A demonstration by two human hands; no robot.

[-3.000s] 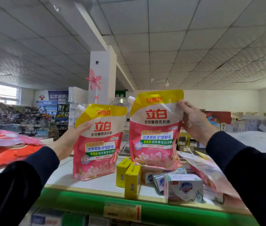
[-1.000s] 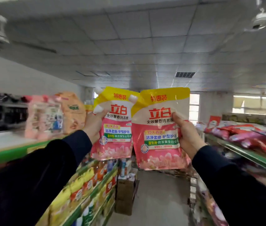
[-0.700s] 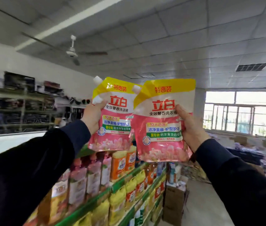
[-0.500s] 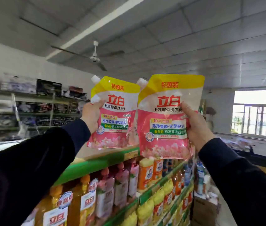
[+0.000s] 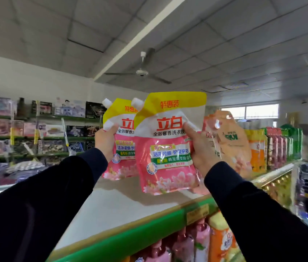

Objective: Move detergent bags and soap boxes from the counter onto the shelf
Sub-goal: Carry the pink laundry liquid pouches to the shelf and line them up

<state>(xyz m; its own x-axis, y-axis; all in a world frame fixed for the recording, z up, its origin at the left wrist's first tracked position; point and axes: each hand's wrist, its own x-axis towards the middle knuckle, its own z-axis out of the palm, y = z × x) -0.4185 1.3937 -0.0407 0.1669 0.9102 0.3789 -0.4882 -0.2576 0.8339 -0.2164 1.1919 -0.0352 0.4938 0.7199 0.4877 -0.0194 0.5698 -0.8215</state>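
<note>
I hold two pink and yellow detergent bags up in front of me, over the white top shelf (image 5: 123, 205) with its green front edge. My left hand (image 5: 106, 139) grips the left edge of the rear bag (image 5: 123, 154), which is partly hidden behind the other. My right hand (image 5: 198, 148) grips the right edge of the front bag (image 5: 166, 148). The bottoms of both bags hang just above or at the shelf surface; I cannot tell whether they touch it. No soap boxes are in view.
A row of standing detergent pouches (image 5: 230, 140) in beige, orange, pink and green fills the shelf to the right. Bottles (image 5: 202, 242) stand on the level below. Shelves of boxed goods (image 5: 41, 129) line the far left wall. A ceiling fan (image 5: 141, 72) hangs overhead.
I have turned from the counter to another shelf unit, carrying both bags. In the last half second the bags came down over the white top shelf, and the standing pouches appeared on the right.
</note>
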